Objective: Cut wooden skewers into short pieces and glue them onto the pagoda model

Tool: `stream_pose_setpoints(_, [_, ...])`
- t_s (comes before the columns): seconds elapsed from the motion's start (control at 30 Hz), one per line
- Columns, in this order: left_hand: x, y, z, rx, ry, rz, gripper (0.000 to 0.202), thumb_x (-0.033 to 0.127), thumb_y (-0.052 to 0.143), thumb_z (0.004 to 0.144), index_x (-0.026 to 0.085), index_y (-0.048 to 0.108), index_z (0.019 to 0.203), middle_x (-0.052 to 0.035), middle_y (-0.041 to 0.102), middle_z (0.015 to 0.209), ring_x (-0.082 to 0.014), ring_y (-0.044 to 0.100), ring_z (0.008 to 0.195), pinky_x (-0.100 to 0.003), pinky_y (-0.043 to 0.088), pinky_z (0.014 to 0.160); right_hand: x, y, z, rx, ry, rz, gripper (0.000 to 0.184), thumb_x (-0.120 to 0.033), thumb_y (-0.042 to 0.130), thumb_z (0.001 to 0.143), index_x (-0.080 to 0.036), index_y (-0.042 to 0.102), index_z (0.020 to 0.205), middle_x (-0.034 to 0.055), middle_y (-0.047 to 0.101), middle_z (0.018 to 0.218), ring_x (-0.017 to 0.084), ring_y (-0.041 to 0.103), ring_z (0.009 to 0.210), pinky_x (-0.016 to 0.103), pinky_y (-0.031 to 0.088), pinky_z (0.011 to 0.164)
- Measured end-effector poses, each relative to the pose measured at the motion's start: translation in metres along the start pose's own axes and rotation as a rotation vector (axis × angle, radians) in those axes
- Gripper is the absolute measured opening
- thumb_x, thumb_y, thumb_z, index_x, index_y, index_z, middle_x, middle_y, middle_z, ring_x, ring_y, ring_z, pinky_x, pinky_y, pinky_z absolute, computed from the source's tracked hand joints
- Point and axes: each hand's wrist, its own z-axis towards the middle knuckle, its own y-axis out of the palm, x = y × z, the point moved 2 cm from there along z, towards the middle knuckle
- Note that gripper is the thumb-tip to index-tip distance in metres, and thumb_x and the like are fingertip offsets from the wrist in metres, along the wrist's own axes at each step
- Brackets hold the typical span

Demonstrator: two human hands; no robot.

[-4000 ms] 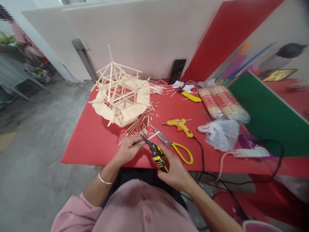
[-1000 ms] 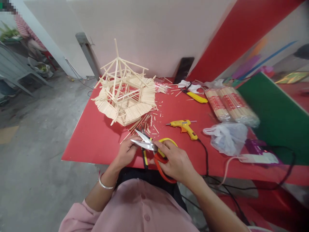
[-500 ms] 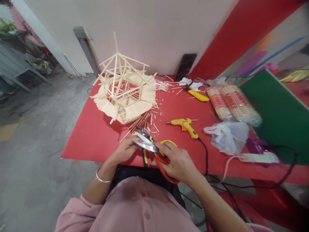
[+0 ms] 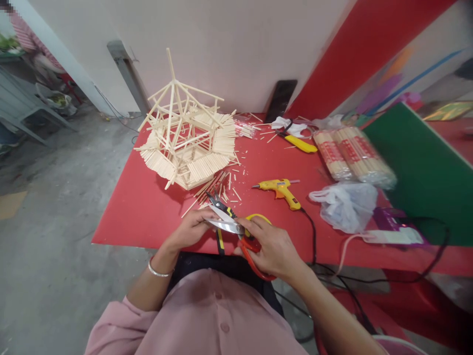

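Observation:
My right hand point(image 4: 271, 249) grips the yellow-handled scissors point(image 4: 236, 228), its fingers through the loops, the steel blades apart and pointing left. My left hand point(image 4: 190, 229) is pinched closed right at the blade tips, holding what looks like a thin wooden stick, mostly hidden. The black-and-yellow pliers point(image 4: 220, 212) lie on the red table point(image 4: 148, 212) just under the scissors. Behind them lies a scatter of cut sticks point(image 4: 221, 187), and beyond that stands the stick-built model house point(image 4: 186, 143).
A yellow glue gun point(image 4: 281, 190) with a black cord lies right of centre. Farther right are a clear plastic bag point(image 4: 343, 204), stick bundles point(image 4: 353, 155), a yellow-handled cutter point(image 4: 299, 143) and a green board point(image 4: 424, 172). A black phone point(image 4: 281, 98) leans on the wall.
Four seconds ago my right hand held the pliers and the scissors lay on the table; now it holds the scissors and the pliers lie down. Over the last second the hands barely moved.

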Motion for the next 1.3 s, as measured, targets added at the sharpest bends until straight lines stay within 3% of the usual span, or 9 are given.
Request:
stream_pose_setpoints(0.2, [0.001, 0.0, -0.001, -0.011, 0.025, 0.004, 0.022, 0.008, 0.048, 0.077, 0.014, 0.069, 0.075, -0.0046, 0.07, 0.074, -0.0126, 0.063, 0.067, -0.021, 0.05, 0.064, 0.001, 0.004, -0.001, -0.009, -0.027, 0.051, 0.056, -0.057, 0.057, 0.087, -0.021, 0.055, 0.13, 0.0085, 0.066, 0.096, 0.019, 0.064, 0.078, 0.027, 0.047, 0.061])
stream_pose_setpoints(0.53, [-0.005, 0.0, -0.002, -0.015, -0.098, -0.055, 0.019, 0.014, 0.053, 0.08, 0.013, 0.071, 0.076, -0.0049, 0.069, 0.068, -0.0139, 0.063, 0.063, -0.024, 0.052, 0.063, -0.003, 0.0, -0.002, 0.043, -0.059, -0.074, 0.054, -0.057, 0.057, 0.087, -0.018, 0.061, 0.124, 0.0082, 0.067, 0.09, 0.019, 0.064, 0.073, 0.027, 0.043, 0.056])
stream_pose_setpoints(0.67, [-0.007, 0.003, -0.004, -0.045, -0.142, -0.115, 0.018, 0.023, 0.059, 0.083, 0.013, 0.069, 0.072, -0.0044, 0.066, 0.065, -0.0137, 0.062, 0.061, -0.025, 0.052, 0.062, 0.0, 0.003, -0.004, 0.074, -0.101, -0.097, 0.053, -0.057, 0.057, 0.088, -0.017, 0.062, 0.123, 0.0071, 0.068, 0.085, 0.018, 0.064, 0.07, 0.027, 0.043, 0.055])
stream_pose_setpoints(0.9, [-0.007, 0.0, -0.005, -0.02, -0.159, -0.174, 0.037, 0.044, 0.061, 0.087, 0.013, 0.063, 0.067, -0.0055, 0.065, 0.068, -0.0139, 0.061, 0.062, -0.026, 0.052, 0.063, 0.002, 0.012, -0.005, 0.069, -0.053, -0.009, 0.048, -0.049, 0.057, 0.09, -0.016, 0.058, 0.124, 0.0091, 0.071, 0.093, 0.018, 0.067, 0.077, 0.026, 0.049, 0.062])
stream_pose_setpoints(1.03, [-0.006, -0.002, -0.003, 0.051, -0.061, -0.12, 0.022, 0.033, 0.062, 0.086, 0.014, 0.069, 0.079, -0.0063, 0.069, 0.076, -0.0147, 0.062, 0.07, -0.026, 0.05, 0.068, -0.004, 0.006, -0.001, 0.031, 0.042, -0.008, 0.052, -0.056, 0.06, 0.085, -0.021, 0.058, 0.123, 0.0092, 0.069, 0.098, 0.021, 0.066, 0.084, 0.027, 0.048, 0.062])
stream_pose_setpoints(1.3, [-0.015, -0.001, -0.003, 0.164, -0.02, -0.048, 0.011, 0.015, 0.059, 0.079, 0.015, 0.07, 0.074, -0.0038, 0.069, 0.073, -0.0133, 0.061, 0.068, -0.025, 0.048, 0.065, -0.008, 0.011, 0.001, 0.036, 0.051, -0.017, 0.051, -0.054, 0.062, 0.084, -0.02, 0.06, 0.122, 0.0097, 0.068, 0.098, 0.021, 0.065, 0.085, 0.027, 0.048, 0.063])
